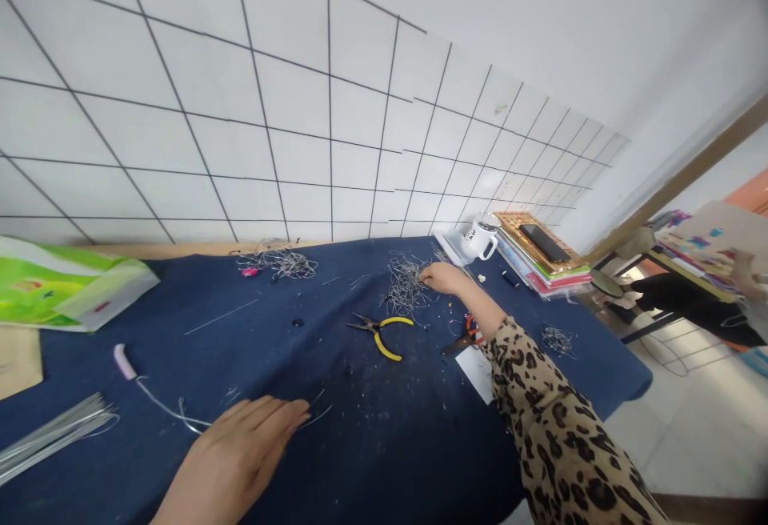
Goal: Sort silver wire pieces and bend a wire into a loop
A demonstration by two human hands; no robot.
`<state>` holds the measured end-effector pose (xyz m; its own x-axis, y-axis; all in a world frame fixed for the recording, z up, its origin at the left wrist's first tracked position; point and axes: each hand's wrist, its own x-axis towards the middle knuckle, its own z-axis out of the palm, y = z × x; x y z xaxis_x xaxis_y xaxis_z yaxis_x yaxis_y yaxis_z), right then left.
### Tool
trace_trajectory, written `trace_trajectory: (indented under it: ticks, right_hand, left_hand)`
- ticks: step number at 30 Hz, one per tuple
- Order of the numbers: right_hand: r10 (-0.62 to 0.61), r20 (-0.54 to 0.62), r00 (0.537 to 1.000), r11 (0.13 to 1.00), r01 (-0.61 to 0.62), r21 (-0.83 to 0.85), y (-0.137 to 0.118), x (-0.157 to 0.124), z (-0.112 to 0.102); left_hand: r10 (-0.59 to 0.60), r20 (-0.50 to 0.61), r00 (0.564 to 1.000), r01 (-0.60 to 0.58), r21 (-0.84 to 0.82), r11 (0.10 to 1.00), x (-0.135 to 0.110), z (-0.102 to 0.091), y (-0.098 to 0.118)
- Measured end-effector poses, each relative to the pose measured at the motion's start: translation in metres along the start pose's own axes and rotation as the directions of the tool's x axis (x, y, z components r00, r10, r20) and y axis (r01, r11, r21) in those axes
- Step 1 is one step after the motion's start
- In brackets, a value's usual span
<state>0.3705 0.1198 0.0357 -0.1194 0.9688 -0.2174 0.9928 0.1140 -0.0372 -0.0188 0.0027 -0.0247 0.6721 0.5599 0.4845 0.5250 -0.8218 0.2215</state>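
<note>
My left hand (249,445) is low over the dark blue cloth (384,445), its fingers pressed together around thin silver wire (321,413). Wire ends stick out past the fingertips. On its other side, wire runs to a lilac-wrapped piece (125,361). My thumb is mostly hidden. Farther back, my right hand (442,278) reaches to a loose tangle of wire (405,283), fingers closed at its edge; exactly what they pinch is too small to see. Pliers with yellow handles (384,334) lie between the hands, jaws pointing left. Orange-handled scissors (465,338) lie partly under my right forearm.
At left are straight wires (54,433) and a green plastic bag (66,285). Another wire tangle (282,261) sits near the wall (288,109). Back right stand a white mug (482,238) and stacked books (540,265) with a phone (545,242). A small wire clump (558,340) lies near the right edge.
</note>
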Motion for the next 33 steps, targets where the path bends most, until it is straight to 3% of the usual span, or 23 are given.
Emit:
trace_trajectory:
  ticks: [6, 14, 25, 33]
  right_hand:
    - [-0.015, -0.05, 0.999, 0.999, 0.016, 0.035, 0.015, 0.019, 0.0]
    - [0.1, -0.018, 0.995, 0.995, -0.1, -0.03, 0.066, -0.021, 0.004]
    - [0.182, 0.046, 0.982, 0.957, -0.167, -0.236, 0.054, -0.019, 0.014]
    - [0.176, 0.129, 0.976, 0.931, -0.122, -0.345, 0.052, -0.009, 0.019]
  left_hand:
    - [0.001, 0.012, 1.0, -0.001, -0.014, 1.0, 0.002, -0.001, 0.001]
    - [0.003, 0.025, 1.0, -0.001, -0.057, 0.998, 0.0, 0.001, 0.003]
    - [0.0, 0.026, 1.0, 0.001, -0.062, 0.998, 0.001, 0.0, 0.004]
    - [-0.007, 0.043, 0.999, 0.01, -0.072, 0.997, 0.0, 0.001, 0.003]
